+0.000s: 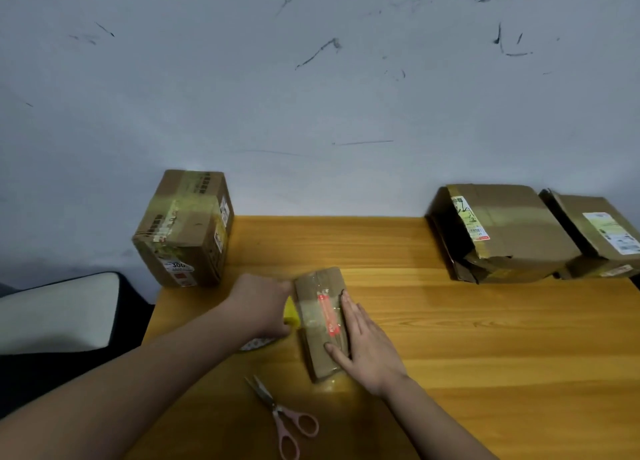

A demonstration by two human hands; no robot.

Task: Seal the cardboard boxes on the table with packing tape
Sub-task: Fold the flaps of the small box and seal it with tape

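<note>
A small flat cardboard box (320, 324) with a red label and shiny clear tape lies in the middle of the wooden table (485, 338). My right hand (367, 348) rests on its right side with straight fingers, thumb across the near end. My left hand (263, 307) is at the box's left edge, fingers curled toward it; a yellow and white object (291, 316), perhaps the tape roll, peeks out beneath that hand. What the left fingers hold is hidden.
Pink-handled scissors (284, 414) lie near the front edge. A tall taped box (183, 231) stands at the back left corner. Two larger worn boxes, one (502, 231) and another (599, 234), sit at the back right. A chair (59, 314) is left of the table.
</note>
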